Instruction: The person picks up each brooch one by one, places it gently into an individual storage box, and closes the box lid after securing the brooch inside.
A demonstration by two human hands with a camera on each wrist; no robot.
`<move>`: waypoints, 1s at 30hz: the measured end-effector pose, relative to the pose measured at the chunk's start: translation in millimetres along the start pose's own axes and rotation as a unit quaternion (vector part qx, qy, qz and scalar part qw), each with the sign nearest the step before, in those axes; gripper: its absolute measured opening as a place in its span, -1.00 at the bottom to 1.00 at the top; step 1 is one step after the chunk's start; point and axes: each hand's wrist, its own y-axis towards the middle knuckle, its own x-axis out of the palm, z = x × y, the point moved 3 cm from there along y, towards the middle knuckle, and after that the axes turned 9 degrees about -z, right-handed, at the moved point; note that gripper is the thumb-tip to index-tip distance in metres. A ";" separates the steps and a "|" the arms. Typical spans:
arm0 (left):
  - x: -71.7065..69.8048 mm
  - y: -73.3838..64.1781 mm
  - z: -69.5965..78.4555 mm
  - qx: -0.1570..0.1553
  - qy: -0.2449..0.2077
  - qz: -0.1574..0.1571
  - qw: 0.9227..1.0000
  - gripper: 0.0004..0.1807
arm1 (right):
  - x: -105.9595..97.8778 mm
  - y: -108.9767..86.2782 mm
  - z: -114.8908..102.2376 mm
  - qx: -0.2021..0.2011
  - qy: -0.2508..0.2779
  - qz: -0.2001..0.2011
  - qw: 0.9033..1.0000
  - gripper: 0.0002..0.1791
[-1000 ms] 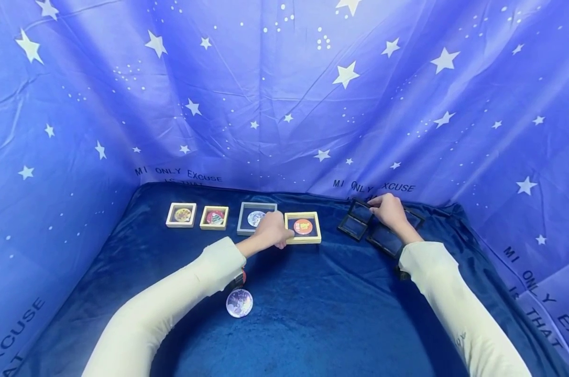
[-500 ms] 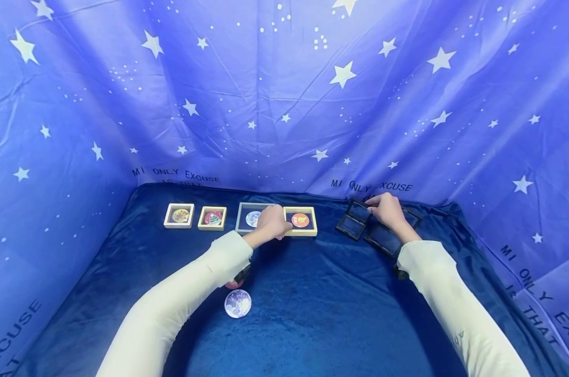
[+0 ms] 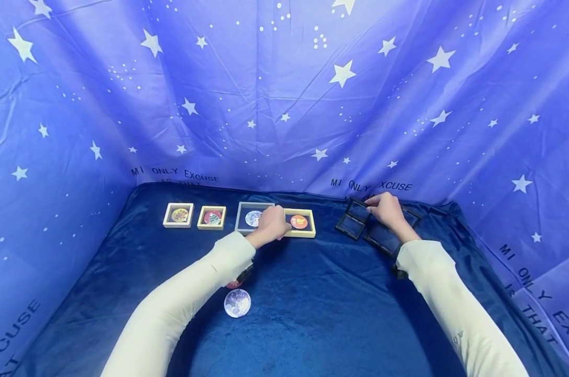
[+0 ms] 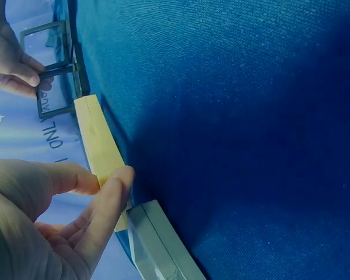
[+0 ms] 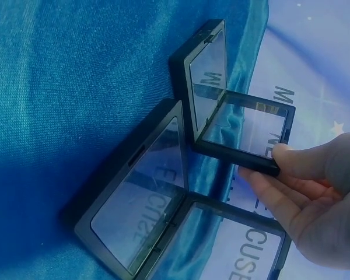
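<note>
Left hand (image 3: pixel 273 222) on the yellow frame (image 3: pixel 301 234), right beside the grey frame (image 3: pixel 237 220), and over there the right hand (image 3: pixel 387 210) holds the black frame (image 3: pixel 356 218) by its raised half! Down on the blue cloth (image 3: pixel 322 314), a purple badge (image 3: pixel 237 303) lies near a red badge (image 3: pixel 234 285) half hidden by the sleeve (image 3: pixel 195 277).

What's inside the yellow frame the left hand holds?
An orange disc with a yellow design shows inside the yellow frame; the left hand covers the frame's left end, so whatever lies there cannot be seen.
</note>
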 end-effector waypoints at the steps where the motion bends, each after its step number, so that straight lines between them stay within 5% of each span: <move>1: 0.7 0.3 -0.2 -0.002 -0.001 -0.002 1.000 -0.47 | 0.1 -0.1 -0.3 0.001 0.000 0.000 1.000 -0.68; 18: 4.9 -2.7 -1.2 -0.016 -0.027 -0.002 1.000 -0.69 | -1.4 -0.4 0.6 0.002 0.005 0.005 1.000 -0.70; 30: 6.8 -4.6 -6.0 -0.024 -0.061 -0.007 0.998 -0.67 | -5.0 -6.5 -6.1 -0.019 0.011 0.017 1.000 -0.70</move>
